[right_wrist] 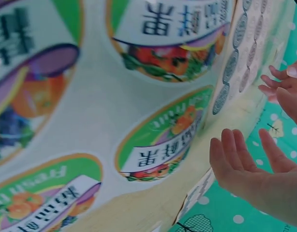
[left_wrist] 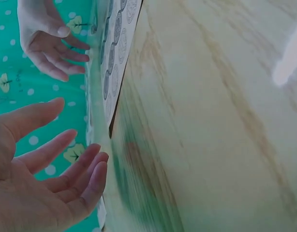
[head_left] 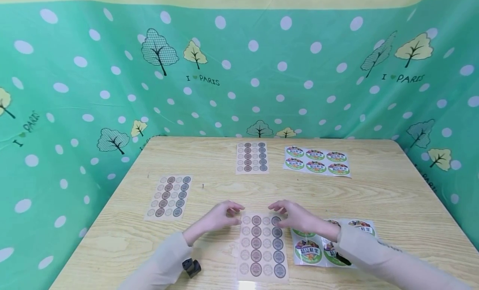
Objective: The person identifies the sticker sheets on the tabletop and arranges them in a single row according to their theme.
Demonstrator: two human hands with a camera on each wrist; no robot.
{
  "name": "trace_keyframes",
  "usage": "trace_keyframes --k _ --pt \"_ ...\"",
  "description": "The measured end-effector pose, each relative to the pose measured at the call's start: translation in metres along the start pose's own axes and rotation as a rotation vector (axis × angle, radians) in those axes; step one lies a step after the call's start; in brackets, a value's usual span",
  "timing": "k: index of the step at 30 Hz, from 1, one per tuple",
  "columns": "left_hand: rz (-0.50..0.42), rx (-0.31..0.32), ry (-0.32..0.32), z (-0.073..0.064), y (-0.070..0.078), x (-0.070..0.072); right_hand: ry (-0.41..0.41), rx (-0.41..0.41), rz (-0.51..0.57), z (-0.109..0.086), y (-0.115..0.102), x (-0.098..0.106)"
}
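Observation:
A sheet of round stickers [head_left: 261, 248], with pale, brown and grey columns, lies near the front of the table. My left hand [head_left: 223, 215] hovers by its upper left corner, fingers relaxed and holding nothing. Over its upper right corner, my right hand [head_left: 295, 215] is spread loosely with nothing in it. Both wrist views show the fingers apart from the sheet; the left hand [left_wrist: 56, 169] and right hand [right_wrist: 255, 164] have bare palms. Beneath my right forearm, a sheet of oval fruit stickers [head_left: 307, 251] is partly hidden.
Another round-sticker sheet [head_left: 168, 197] lies at the left, and one more [head_left: 252, 158] at the back. A second fruit-sticker sheet [head_left: 316, 161] is at the back right. A small black object [head_left: 191, 267] sits beside my left sleeve. A green curtain [head_left: 239, 74] hangs behind the table [head_left: 220, 190].

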State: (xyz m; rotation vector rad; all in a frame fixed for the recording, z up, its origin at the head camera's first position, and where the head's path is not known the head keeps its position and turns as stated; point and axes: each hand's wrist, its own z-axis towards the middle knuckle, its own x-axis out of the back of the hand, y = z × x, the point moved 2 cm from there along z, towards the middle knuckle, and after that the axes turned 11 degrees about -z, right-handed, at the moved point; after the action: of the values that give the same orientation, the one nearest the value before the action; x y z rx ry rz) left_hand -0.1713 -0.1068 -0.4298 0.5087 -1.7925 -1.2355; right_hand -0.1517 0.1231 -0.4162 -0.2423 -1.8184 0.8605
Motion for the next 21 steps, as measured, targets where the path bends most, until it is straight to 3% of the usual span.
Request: trace_keyframes --k 4,21 --pt "0.019 0.008 -0.003 0.001 -0.002 -0.003 0.009 -0.029 -0.027 -0.003 0.003 -0.003" --pt "0.112 0.018 -0.015 0.01 -0.004 -0.013 0.045 0.0 -0.136 -0.003 0.011 -0.008"
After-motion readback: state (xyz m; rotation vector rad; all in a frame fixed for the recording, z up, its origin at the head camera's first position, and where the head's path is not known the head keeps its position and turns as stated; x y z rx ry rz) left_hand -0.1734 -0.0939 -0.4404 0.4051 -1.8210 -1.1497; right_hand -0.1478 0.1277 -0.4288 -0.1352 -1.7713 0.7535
